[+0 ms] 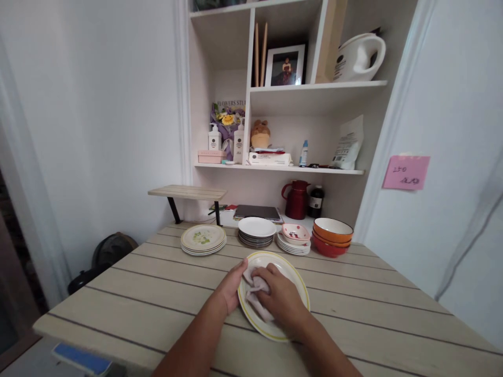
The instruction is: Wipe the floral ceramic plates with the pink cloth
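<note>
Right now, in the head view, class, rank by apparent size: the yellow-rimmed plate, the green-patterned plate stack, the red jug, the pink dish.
1. yellow-rimmed plate, though it lies nearest the camera.
2. green-patterned plate stack.
3. red jug and pink dish: similar width, jug farther back, so unranked.

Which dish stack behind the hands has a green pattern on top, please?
The leftmost stack; the others show a plain white plate, a pink dish and orange bowls.
</note>
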Demonstrator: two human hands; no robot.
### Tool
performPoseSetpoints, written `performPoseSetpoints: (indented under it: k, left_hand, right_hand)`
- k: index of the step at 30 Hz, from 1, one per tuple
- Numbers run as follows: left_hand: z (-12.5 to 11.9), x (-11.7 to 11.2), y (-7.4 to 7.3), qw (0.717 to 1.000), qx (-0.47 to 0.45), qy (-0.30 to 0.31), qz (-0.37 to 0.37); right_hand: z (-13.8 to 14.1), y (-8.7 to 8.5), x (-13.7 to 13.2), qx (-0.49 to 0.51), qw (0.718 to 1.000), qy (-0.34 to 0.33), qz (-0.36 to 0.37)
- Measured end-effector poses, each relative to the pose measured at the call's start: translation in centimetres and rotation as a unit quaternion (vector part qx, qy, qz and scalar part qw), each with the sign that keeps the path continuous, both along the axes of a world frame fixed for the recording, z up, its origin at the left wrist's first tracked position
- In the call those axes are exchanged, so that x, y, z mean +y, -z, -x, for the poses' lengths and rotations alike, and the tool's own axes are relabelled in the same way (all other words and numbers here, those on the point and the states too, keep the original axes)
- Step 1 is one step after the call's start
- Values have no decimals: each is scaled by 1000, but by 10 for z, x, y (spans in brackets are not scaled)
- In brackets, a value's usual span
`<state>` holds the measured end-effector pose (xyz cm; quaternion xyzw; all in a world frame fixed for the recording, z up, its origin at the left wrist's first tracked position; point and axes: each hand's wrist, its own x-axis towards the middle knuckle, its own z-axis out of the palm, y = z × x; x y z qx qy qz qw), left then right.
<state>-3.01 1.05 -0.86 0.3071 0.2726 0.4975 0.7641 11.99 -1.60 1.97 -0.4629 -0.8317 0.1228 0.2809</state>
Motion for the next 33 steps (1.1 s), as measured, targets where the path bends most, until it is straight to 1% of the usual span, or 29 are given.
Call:
performPoseSetpoints:
  k: [2, 5, 8, 10, 12, 15, 18, 20, 23, 25, 29, 31, 33]
  left_hand:
    - [0, 2, 1, 1000, 3, 3, 2]
    - [1, 3, 3, 1000, 6, 14, 4]
    - [1, 2, 2, 1000, 6, 21, 4]
    - [1, 0, 1, 1000, 7, 21, 4]
    - [0, -1, 0, 1000, 8, 20, 2]
    - [0, -3, -2, 1000, 8, 17, -1]
    - [1, -3, -2, 1000, 12, 9, -3]
    - [1, -3, -2, 1000, 18, 6, -2]
    - [1, -2, -2, 1000, 25, 4, -2]
    - [1, -2, -2, 1000, 27, 5, -4]
    - [0, -2, -3, 1000, 23, 11, -17]
    - [0, -2, -3, 999, 21, 8, -24]
    - [0, -3, -3, 999, 23, 3, -29]
  right_hand:
    - [-2, 0, 6, 0, 999, 49, -8]
    - [-12, -1, 16, -18, 992, 125, -4]
    - [-25, -1, 19, -34, 987, 157, 12]
    - [-30, 0, 18, -45, 987, 155, 19]
    - [-32, 0, 13, -56, 988, 139, 24]
    - [-27, 1, 4, -67, 995, 72, 31]
    - [-16, 2, -4, -54, 998, -1, 25]
    - [-8, 3, -6, -34, 999, -13, 15]
    - [0, 3, -2, -17, 1000, 10, 7]
    - [-1, 3, 5, -18, 999, 43, 6]
    - [-15, 3, 18, -34, 992, 124, 18]
    - [-24, 4, 22, -43, 989, 140, 27]
    - [-32, 5, 21, -50, 989, 133, 33]
